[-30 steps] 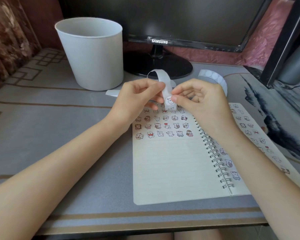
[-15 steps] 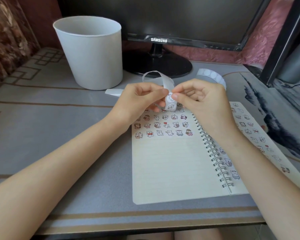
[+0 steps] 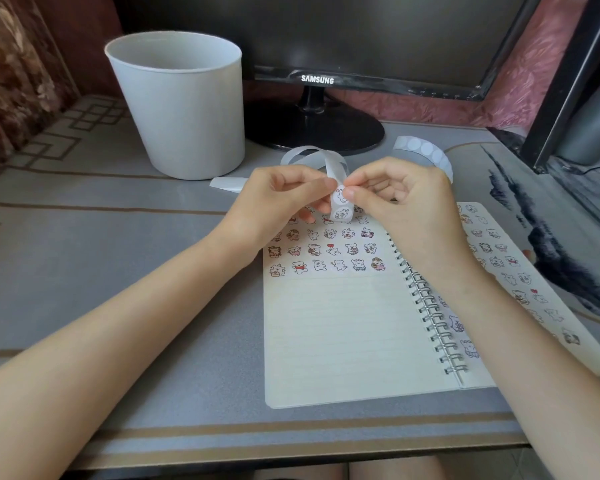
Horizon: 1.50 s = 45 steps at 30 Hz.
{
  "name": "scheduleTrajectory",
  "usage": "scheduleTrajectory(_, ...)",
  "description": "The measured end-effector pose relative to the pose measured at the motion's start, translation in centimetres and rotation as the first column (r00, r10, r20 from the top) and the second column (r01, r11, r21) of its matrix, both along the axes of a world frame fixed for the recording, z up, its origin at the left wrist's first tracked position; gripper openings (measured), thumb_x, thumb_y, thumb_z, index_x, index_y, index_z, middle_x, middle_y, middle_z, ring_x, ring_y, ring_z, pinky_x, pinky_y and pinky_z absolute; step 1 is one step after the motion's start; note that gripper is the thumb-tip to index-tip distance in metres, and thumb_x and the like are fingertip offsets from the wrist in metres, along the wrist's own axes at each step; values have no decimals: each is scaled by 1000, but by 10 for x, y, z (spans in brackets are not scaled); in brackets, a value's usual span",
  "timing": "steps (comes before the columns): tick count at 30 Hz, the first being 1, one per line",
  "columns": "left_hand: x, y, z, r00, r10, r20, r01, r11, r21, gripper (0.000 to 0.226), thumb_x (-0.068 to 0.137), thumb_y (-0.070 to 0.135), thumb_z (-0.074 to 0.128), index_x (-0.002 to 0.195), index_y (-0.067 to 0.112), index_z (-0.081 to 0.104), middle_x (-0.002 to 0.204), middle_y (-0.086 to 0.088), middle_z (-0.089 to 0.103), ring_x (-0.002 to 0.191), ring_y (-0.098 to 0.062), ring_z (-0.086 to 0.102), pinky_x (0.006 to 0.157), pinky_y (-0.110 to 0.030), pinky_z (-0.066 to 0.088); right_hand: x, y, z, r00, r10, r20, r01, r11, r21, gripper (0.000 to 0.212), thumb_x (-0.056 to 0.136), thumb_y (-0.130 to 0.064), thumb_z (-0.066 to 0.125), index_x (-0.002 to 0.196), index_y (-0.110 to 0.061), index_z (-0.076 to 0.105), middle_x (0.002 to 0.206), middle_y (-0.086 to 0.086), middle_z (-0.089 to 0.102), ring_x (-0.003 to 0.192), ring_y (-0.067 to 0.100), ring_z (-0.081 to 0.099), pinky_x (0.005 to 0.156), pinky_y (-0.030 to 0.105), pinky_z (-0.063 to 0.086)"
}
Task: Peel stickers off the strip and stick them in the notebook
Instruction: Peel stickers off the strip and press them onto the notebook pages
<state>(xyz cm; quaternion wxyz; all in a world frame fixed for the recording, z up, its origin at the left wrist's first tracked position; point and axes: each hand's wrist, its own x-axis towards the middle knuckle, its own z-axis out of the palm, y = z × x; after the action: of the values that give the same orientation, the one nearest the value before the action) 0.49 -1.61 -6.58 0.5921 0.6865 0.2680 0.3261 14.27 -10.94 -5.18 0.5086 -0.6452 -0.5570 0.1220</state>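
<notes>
Above the top of the open notebook, we hold the sticker strip between both hands. Our left grip pinches it from one side and our right grip pinches it from the other, fingertips nearly meeting. The strip loops back behind our fingers toward the table. Rows of bear stickers fill the left page's upper part. A white bin and a monitor stand beyond.
</notes>
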Motion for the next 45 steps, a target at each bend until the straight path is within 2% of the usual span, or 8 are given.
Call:
scheduleTrajectory(6,0,-1,0,1000,4,-10,-4,1000,2,11,88,14,64,84,7,71,70,-3,66,70,-10,62,63,-19,49,0,0,-1,1000,-14,12,14,1000,-12,7,81,-9,72,84,-15,70,79,-4,70,72,11,66,72,20,54)
scheduleTrajectory(18,0,-1,0,1000,5,-15,-5,1000,0,11,88,14,63,84,8,71,66,3,67,67,-7,62,61,-17,49,-1,0,-1,1000,-14,23,14,1000,-15,6,81,-9,72,85,-14,71,79,-3,71,73,11,66,72,19,54)
scheduleTrajectory(22,1,-1,-1,999,7,-37,-7,1000,8,12,89,15,63,85,8,71,69,-3,67,67,-7,61,61,-15,49,0,-1,-2,999,-13,34,14,999,-31,6,81,-9,72,86,-13,71,79,-2,71,71,7,65,71,16,52)
scheduleTrajectory(27,0,-1,0,1000,-2,-24,2,1000,4,12,89,14,62,85,6,71,67,1,66,67,-6,62,60,-16,48,-1,-1,-1,999,-16,42,17,1000,-21,7,81,-10,72,84,-15,69,77,-6,68,68,1,61,67,13,49)
scheduleTrajectory(41,0,-2,1,1000,-1,-27,1,1000,-11,12,90,12,61,86,3,69,68,-2,66,66,-6,62,59,-16,49,-2,-2,-1,997,-24,75,24,1000,0,5,81,-10,72,84,-14,69,77,-1,69,70,11,64,69,17,52)
scheduleTrajectory(45,1,-2,1,999,8,-41,-8,1000,-8,13,90,12,62,86,2,70,68,-4,66,68,-9,61,60,-17,49,-3,-2,-1,996,-31,88,32,999,-9,6,80,-10,73,81,-15,69,76,-2,69,69,10,63,68,14,50)
